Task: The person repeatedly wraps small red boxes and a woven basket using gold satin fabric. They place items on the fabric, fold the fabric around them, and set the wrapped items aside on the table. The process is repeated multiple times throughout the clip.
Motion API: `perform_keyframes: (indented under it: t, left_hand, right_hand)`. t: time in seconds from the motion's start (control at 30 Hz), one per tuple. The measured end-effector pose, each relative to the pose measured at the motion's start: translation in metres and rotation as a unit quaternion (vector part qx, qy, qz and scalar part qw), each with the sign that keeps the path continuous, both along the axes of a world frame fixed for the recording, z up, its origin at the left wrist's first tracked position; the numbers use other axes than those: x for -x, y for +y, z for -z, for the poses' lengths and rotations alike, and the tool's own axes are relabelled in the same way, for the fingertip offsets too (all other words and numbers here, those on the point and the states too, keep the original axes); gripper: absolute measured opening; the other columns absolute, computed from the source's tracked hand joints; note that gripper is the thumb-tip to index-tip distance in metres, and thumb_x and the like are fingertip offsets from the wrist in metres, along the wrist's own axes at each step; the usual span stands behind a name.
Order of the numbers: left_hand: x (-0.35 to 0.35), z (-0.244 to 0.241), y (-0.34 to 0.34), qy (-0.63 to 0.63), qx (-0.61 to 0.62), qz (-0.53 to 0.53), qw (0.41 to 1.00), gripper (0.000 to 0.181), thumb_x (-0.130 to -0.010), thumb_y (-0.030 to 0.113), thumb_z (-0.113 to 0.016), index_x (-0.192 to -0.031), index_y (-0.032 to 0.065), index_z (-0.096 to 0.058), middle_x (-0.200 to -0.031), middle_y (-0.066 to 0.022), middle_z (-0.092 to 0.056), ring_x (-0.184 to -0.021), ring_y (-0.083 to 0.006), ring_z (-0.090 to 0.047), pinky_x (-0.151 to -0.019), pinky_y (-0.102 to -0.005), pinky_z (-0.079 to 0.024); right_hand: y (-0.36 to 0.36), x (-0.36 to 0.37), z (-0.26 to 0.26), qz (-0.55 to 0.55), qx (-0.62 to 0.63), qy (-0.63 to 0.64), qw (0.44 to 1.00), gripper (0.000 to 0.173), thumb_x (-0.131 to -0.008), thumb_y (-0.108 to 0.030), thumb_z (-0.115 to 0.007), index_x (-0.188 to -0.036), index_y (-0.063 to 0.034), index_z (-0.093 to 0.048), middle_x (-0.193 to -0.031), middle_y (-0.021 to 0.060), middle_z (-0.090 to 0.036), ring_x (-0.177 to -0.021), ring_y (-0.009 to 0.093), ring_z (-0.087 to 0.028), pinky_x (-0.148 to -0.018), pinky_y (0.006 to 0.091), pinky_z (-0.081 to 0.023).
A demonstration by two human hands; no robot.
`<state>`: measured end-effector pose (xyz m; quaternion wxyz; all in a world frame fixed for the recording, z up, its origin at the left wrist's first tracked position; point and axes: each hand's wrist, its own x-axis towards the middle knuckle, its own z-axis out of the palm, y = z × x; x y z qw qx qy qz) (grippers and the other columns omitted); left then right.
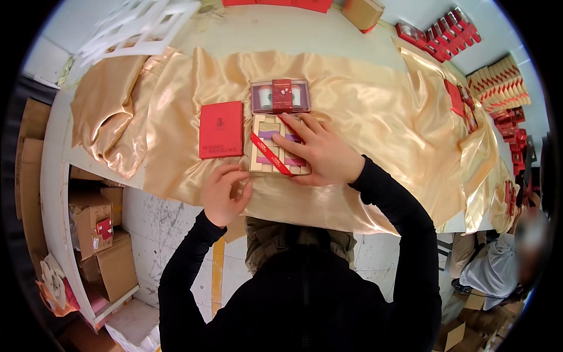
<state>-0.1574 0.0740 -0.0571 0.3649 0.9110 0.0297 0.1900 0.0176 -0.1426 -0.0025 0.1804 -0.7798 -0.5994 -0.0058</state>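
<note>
A chocolate gift box [268,155] with a clear lid and a diagonal red ribbon lies on gold satin cloth [352,207]. My right hand [323,152] spans its right side, the thumb at the near edge and a fingertip at the far edge. Left of the box's near corner is my left hand [226,191], fingers curled and parted from the thumb, with nothing visible in it. A flat red box [221,130] bearing dark writing lies to the left. Directly beyond the chocolates sits a clear-windowed box [264,97] with two white cups and a red sleeve.
White foam inserts [136,26] stand at the far left. Red packages [453,33] and stacked ribboned boxes [499,83] line the far right. Cardboard cartons [116,264] fill a shelf below the table on the left. A person [488,268] is at the lower right.
</note>
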Motion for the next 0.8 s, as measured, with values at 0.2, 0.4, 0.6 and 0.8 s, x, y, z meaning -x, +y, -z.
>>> perform_keyframes:
  t: [0.2,0.4,0.6,0.8]
  left_hand:
    - [-0.058,-0.063,0.005,0.061,-0.186,0.130,0.972,0.075,-0.065,0.028,-0.082,-0.131,0.0109,-0.051,-0.134,-0.0159,-0.049,-0.102,-0.0318,-0.057,-0.085,-0.0397,-0.050]
    - [-0.079,-0.076,0.009,0.178,-0.289,0.206,0.918,0.079,-0.063,0.033,-0.081,-0.133,0.0104,-0.050,-0.141,-0.0193,-0.042,-0.105,-0.0301,-0.057,-0.084,-0.0381,-0.051]
    - [-0.089,-0.080,-0.003,0.211,-0.336,0.219,0.891,0.079,-0.059,0.033,-0.083,-0.126,0.0047,-0.055,-0.141,-0.0188,-0.042,-0.104,-0.0274,-0.057,-0.079,-0.0365,-0.053]
    - [-0.085,-0.076,-0.002,0.161,-0.356,0.226,0.892,0.076,-0.058,0.033,-0.083,-0.123,0.0035,-0.056,-0.138,-0.0162,-0.047,-0.103,-0.0266,-0.056,-0.083,-0.0354,-0.051]
  right_hand:
    - [-0.003,0.000,-0.003,0.012,0.044,-0.056,0.997,0.084,-0.063,-0.042,-0.078,-0.137,-0.0182,-0.046,-0.145,0.0206,-0.035,-0.125,0.046,-0.038,-0.096,0.0520,-0.038]
    - [-0.002,-0.003,0.011,-0.002,0.011,-0.051,0.999,0.080,-0.064,-0.044,-0.078,-0.134,-0.0187,-0.048,-0.142,0.0186,-0.038,-0.124,0.045,-0.039,-0.095,0.0525,-0.040]
    - [-0.007,0.001,0.018,0.007,0.035,-0.040,0.999,0.090,-0.068,-0.057,-0.073,-0.143,-0.0180,-0.040,-0.148,0.0195,-0.031,-0.131,0.044,-0.032,-0.101,0.0529,-0.032]
    - [-0.012,0.004,0.026,0.014,0.020,-0.044,0.999,0.094,-0.072,-0.067,-0.063,-0.145,-0.0140,-0.035,-0.149,0.0241,-0.027,-0.137,0.047,-0.023,-0.108,0.0558,-0.024]
